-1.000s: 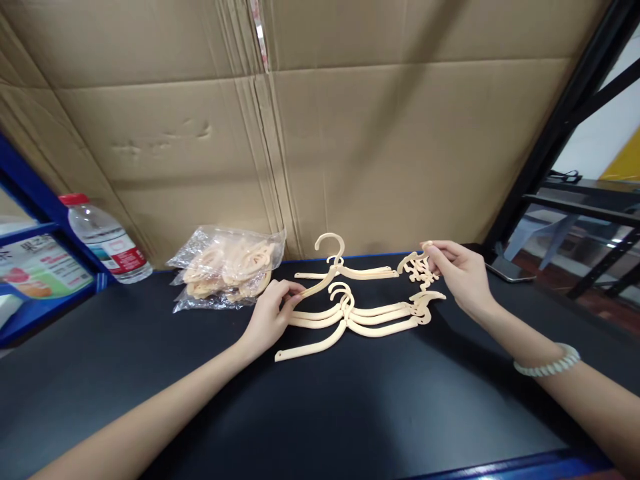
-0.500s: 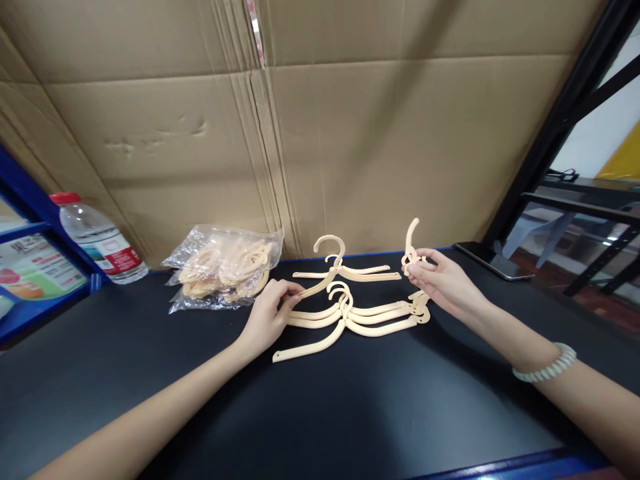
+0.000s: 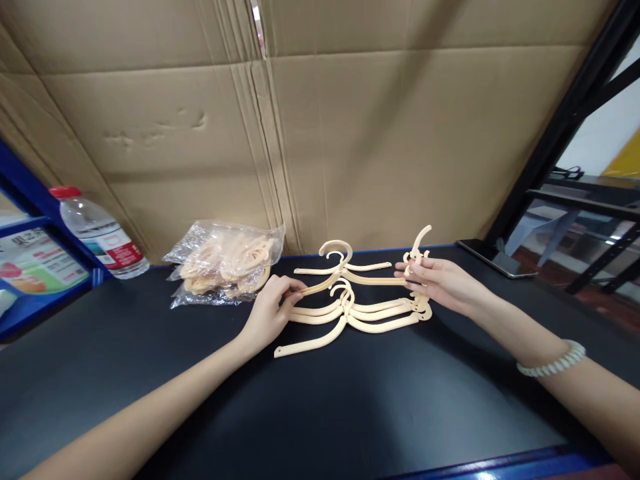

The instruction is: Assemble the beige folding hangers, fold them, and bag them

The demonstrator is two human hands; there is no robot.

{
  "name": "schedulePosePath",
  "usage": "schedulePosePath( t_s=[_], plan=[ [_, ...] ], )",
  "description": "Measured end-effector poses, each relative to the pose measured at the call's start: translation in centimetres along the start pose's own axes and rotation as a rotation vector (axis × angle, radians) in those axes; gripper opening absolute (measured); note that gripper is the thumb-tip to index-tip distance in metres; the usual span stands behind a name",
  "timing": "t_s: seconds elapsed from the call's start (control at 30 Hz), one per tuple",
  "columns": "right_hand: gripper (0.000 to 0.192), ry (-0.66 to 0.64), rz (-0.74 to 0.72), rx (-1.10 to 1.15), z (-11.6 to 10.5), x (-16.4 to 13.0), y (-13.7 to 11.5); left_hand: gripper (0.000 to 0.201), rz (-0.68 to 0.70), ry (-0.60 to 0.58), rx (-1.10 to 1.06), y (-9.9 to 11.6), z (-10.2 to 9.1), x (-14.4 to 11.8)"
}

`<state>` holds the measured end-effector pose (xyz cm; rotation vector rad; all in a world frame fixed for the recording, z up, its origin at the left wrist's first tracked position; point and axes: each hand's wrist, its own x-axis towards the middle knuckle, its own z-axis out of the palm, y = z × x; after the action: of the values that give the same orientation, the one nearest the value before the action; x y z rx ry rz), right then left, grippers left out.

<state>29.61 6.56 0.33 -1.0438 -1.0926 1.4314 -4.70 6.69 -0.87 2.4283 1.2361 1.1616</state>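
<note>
Our left hand pinches a hanger arm, our right hand a hook piece; a loose pinch could topple it onto the stacked hangers.

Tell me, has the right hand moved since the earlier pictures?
Yes. The right hand moved left along the hangers, away from the phone.

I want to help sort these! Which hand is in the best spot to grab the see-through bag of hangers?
Probably the left hand. The clear bag of hangers lies just beside it on the black table, while the right hand sits far across and already holds a small hanger piece.
</note>
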Motion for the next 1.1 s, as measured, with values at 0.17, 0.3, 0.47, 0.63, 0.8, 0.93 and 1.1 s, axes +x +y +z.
schedulePosePath(
  t_s=[0.17, 0.3, 0.47, 0.63, 0.8, 0.93, 1.1],
  plan=[
    [0.011, -0.062, 0.079, 0.032, 0.0, -0.1, 0.0, 0.010, 0.003, 0.000, 0.007, 0.1, 0.0, 0.0],
    [0.010, -0.081, 0.099, 0.017, 0.0, -0.1, 0.0, 0.010, 0.014, 0.003, 0.009, 0.1, 0.0, 0.1],
    [0.016, -0.077, 0.094, -0.029, -0.1, -0.1, -0.1, 0.010, 0.005, 0.003, 0.006, 0.1, 0.0, 0.1],
    [0.028, -0.071, 0.077, -0.062, 0.1, -0.2, 0.1, 0.010, 0.014, 0.001, 0.000, 0.1, 0.0, 0.1],
    [0.038, -0.048, 0.010, -0.116, 0.6, -0.3, 0.5, 0.010, 0.018, 0.003, 0.002, 0.0, 0.0, 0.0],
    [0.042, -0.034, -0.076, -0.149, 1.1, -0.3, 0.6, 0.010, 0.029, -0.004, 0.008, 0.3, 0.0, 0.0],
    [0.043, 0.006, -0.108, -0.141, 1.5, -0.5, 0.7, 0.010, 0.034, 0.000, 0.020, 0.5, 0.1, -0.1]
  ],
)
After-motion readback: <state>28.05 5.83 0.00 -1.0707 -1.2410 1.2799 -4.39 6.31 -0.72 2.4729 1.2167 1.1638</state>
